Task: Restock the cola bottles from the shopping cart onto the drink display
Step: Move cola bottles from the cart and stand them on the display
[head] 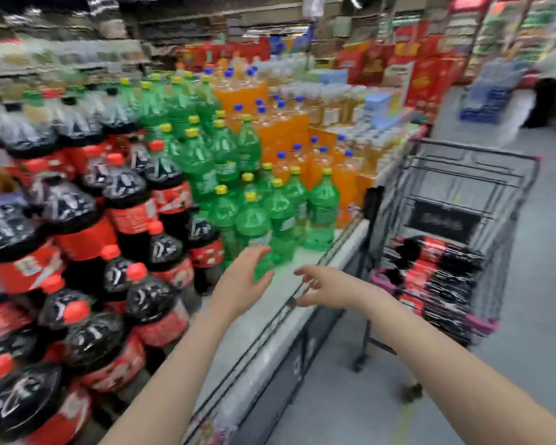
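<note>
Left hand (243, 279) and right hand (326, 289) both empty, fingers spread loosely, above bare display ledge (270, 319). Cola bottles (430, 277) lie piled in shopping cart (463, 187), red labels, writing too blurred to read. Display: stacked cola (77, 239), green soda (254, 220), orange soda (280, 130); label text unreadable.

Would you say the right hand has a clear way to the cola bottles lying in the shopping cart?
Probably yes. The right hand is open and empty, hovering beside the cart, whose top is open above the cola bottles. Nothing lies between them.
</note>
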`<state>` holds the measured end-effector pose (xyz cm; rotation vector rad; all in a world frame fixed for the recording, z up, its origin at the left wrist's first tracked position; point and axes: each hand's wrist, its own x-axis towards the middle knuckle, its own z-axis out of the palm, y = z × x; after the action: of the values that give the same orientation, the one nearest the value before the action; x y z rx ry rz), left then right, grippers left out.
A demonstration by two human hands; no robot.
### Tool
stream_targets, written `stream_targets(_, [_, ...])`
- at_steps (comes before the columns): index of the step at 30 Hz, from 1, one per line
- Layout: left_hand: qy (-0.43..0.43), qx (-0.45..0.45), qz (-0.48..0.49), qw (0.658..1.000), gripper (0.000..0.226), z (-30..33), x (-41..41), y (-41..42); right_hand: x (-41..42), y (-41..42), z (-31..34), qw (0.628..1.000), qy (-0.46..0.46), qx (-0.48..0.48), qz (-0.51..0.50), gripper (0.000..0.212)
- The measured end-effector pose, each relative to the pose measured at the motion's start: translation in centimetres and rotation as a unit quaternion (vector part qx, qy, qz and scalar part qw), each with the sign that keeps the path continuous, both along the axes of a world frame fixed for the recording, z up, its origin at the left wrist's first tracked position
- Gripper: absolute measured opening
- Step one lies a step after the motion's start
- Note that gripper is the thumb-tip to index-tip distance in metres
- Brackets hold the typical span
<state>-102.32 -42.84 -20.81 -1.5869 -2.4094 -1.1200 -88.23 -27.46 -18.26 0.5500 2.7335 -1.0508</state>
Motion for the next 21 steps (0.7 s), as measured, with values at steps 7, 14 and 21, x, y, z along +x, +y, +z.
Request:
stream_targets(7, [-0.125, -0.033, -0.067, 0.989, 0.032, -4.0, 9.2, 9.7, 12.5, 9.3, -2.4, 0.995, -0.003, -0.024, -0.101, 0.063])
stream_targets(14, [-0.200, -0.039, -0.105, 0.973, 0.033, -7.5, 18.2, 21.5, 21.6, 19.1, -5.6, 0.983, 0.029, -0.051, -0.173, 0.060])
stream_targets(21, [-0.243, -0.050, -0.104, 0.963, 0.034, -9.0, 20.9, 30.5, 25.8, 27.4, -7.2, 0.968, 0.049, -0.095, -0.228, 0.061])
